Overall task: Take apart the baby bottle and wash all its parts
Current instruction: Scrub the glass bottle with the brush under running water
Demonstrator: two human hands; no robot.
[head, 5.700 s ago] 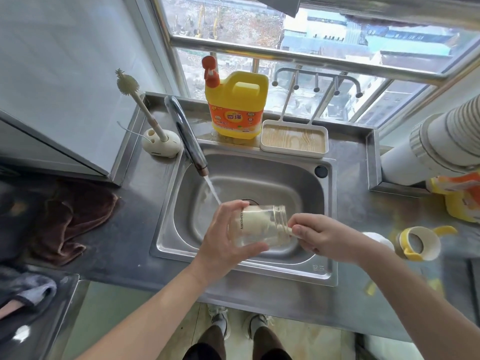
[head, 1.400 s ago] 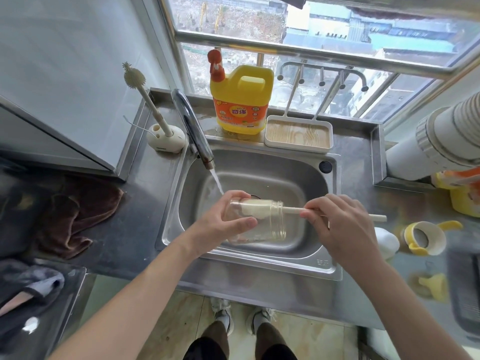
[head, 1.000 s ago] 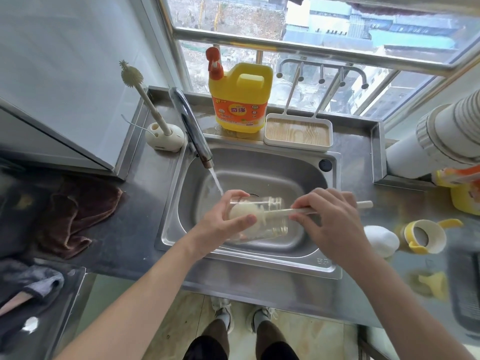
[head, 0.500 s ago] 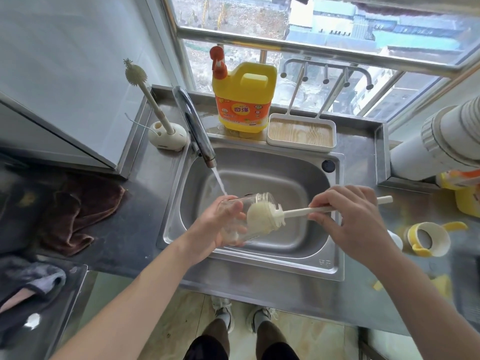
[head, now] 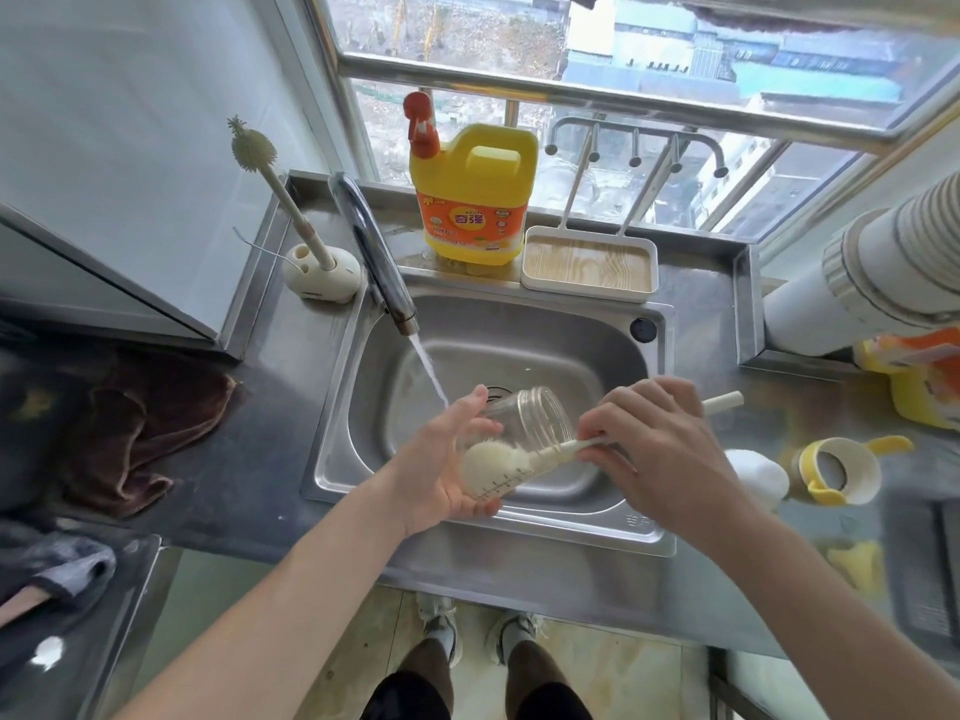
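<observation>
We are gripping the bottle (head: 530, 418) in our left hand (head: 441, 459), tilting it beside the stream (head: 428, 371) for rinsing. Our right hand (head: 660, 449) is pinching the brush (head: 488, 462) stem and working the head against the bottle, whether inside or outside we cannot tell.

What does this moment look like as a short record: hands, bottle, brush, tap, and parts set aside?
left hand: holds the clear bottle over the sink, mouth tilted up and away
right hand: grips the handle of the brush
brush: head lies against the bottle's lower side, apparently outside the glass
tap: running; water falls just left of the bottle
set aside: yellow ring and white cap on the counter to the right
</observation>
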